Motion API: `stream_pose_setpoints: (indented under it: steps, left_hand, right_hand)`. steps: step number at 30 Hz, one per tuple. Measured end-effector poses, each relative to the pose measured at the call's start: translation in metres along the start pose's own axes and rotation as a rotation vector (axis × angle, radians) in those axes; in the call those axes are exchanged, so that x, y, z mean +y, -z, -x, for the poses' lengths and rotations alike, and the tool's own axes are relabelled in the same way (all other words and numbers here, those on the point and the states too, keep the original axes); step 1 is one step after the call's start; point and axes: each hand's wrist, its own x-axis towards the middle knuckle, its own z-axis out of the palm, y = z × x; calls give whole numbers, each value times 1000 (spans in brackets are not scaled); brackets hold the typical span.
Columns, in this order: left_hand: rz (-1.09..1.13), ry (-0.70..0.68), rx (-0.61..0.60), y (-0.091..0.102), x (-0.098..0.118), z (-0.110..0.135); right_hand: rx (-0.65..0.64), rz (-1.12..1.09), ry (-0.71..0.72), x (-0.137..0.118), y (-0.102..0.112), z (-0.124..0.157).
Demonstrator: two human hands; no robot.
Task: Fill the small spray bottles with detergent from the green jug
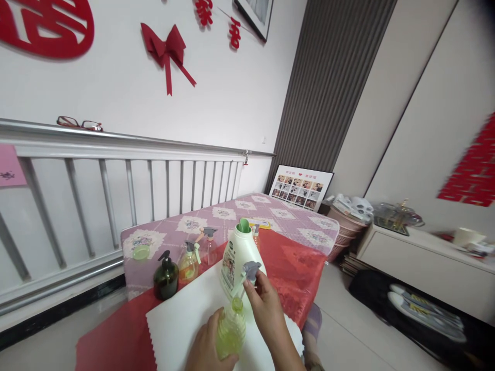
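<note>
My left hand (211,340) is wrapped round a translucent yellow-green spray bottle (231,332) with an open neck. Just above and to the right of that neck, my right hand (265,301) pinches a grey spray head (252,269) off the bottle. A large pale green detergent jug (247,246) stands upright behind both hands, with a green spout in its uncapped mouth. To its left are a dark green pump bottle (166,278), a spray bottle with orange on it (188,265) and a clear spray bottle (211,247).
A white scalloped mat (181,319) and a red cloth (294,268) cover part of the table. Its purple flowered tablecloth (247,211) carries a pale green lid (141,252) and a yellow packet (261,223). A radiator (178,185) runs along the left wall. A pink basket (340,232) stands right.
</note>
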Motion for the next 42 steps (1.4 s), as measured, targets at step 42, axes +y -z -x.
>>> stream_pose_setpoints:
  steps: [42]
  left_hand:
    - [84,-18,0,11,9,7]
  right_hand:
    - [-459,268,-78,-2,16,12]
